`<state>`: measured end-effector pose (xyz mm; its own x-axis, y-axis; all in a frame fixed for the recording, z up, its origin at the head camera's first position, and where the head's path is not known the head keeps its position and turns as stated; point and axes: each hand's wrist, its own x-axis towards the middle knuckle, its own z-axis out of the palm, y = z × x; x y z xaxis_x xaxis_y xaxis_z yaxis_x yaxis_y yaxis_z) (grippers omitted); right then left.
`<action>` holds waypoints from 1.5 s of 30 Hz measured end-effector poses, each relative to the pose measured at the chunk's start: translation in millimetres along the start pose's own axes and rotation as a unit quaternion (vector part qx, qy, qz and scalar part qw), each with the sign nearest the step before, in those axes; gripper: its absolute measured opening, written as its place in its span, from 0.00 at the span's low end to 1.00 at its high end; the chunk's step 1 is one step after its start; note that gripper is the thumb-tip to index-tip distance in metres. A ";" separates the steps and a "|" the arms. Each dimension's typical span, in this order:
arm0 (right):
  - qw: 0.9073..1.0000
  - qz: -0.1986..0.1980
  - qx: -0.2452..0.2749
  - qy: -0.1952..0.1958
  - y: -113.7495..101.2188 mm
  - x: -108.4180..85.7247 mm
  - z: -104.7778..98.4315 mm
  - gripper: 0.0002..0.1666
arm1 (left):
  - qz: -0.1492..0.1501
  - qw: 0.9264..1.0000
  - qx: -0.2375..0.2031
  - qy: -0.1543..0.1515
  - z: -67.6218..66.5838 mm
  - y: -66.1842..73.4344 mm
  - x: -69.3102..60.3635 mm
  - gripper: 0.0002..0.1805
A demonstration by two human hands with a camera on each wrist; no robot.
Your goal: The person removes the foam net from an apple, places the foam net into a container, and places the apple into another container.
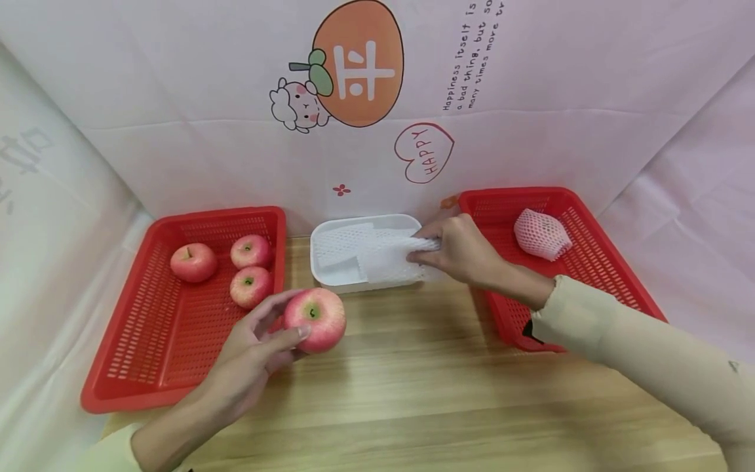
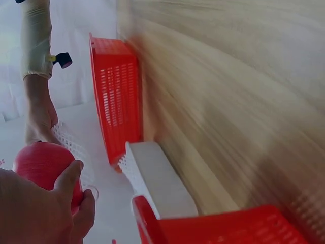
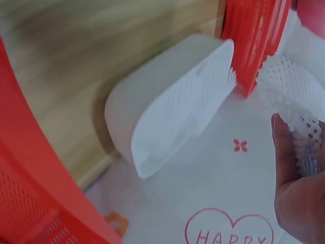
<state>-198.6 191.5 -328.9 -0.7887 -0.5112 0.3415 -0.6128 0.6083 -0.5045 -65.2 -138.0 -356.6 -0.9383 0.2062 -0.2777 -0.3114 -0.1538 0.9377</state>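
In the head view the left hand (image 1: 253,354) grips a red apple (image 1: 315,320) beside the left basket, stem facing up; the left wrist view shows fingers (image 2: 76,203) curled round the apple (image 2: 45,165). My right hand (image 1: 466,252) pinches a white foam net (image 1: 392,255) over the white tray (image 1: 366,286). From the right wrist, the net (image 3: 289,86) spreads out from the right hand (image 3: 299,193), away from the tray (image 3: 152,81). More white netting (image 1: 339,242) lies in the tray.
Several apples, one of them (image 1: 193,262) at the back left, sit in the left red basket (image 1: 94,367). The right red basket (image 1: 619,282) holds a round item in pink netting (image 1: 539,234). A printed cloth (image 1: 236,157) stands behind the wooden table (image 1: 401,393).
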 end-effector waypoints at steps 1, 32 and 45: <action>1.000 0.001 -0.006 -0.003 1.0 4.7 -1.3 0.11 | -0.001 1.000 0.004 0.003 -2.3 2.6 -0.7 0.35; 0.978 0.101 -0.061 -0.173 11.4 81.7 55.4 0.26 | -0.062 0.994 -0.015 0.085 -123.1 38.0 23.6 0.40; 0.973 0.078 -0.080 -0.203 13.1 83.1 89.3 0.23 | -0.129 0.987 -0.027 0.096 -181.9 45.5 41.2 0.53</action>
<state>-267.7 102.7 -377.9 -0.8080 -0.5827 -0.0870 -0.5125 0.7680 -0.3842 -145.4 -312.3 -363.3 -0.8362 0.0588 -0.5452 -0.5464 -0.1729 0.8195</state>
